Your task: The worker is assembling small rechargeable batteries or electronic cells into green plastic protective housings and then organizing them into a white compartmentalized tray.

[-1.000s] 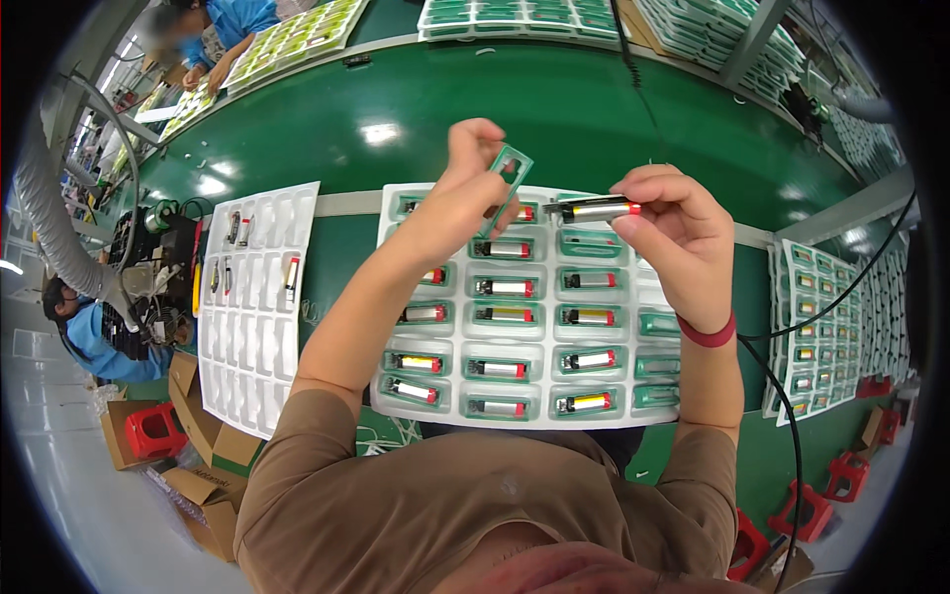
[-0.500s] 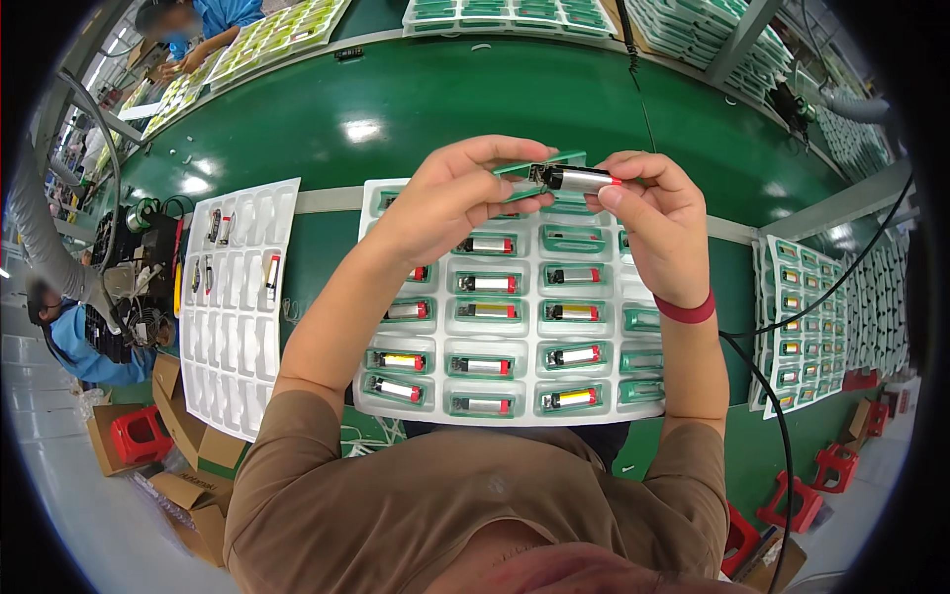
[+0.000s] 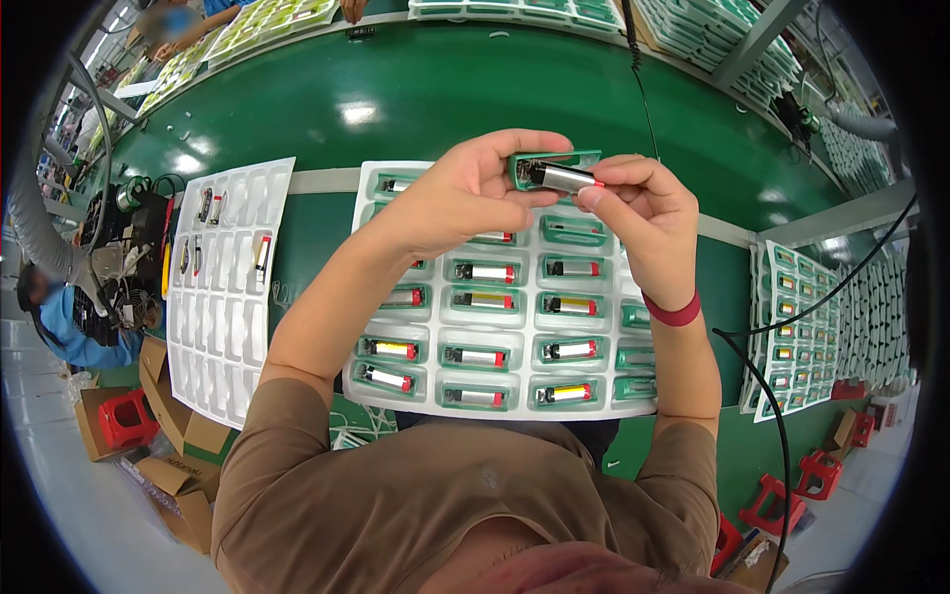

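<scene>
A green plastic shell (image 3: 559, 155) is gripped at its left end by the fingers of my left hand (image 3: 460, 193). My right hand (image 3: 645, 208) pinches the red end of a silver cylindrical battery (image 3: 567, 179) with a dark part at its other end. The battery lies slightly tilted along the shell, its dark end inside the shell's left part. Both are held above the far part of a white moulded tray (image 3: 529, 337). In its pockets sit green shells, many with a silver or yellow-banded battery, such as one battery (image 3: 485, 271).
To the left lies another white tray (image 3: 230, 327) with several small parts, beside dark equipment (image 3: 139, 247). More filled trays (image 3: 792, 327) are at the right, near a hanging black cable (image 3: 772, 396). Across the green bench (image 3: 445, 89), a co-worker's hand (image 3: 352, 10) shows.
The green shell has turned and shifted right, so it now lies along the battery rather than only around its left end. A co-worker's hand has come in at the top.
</scene>
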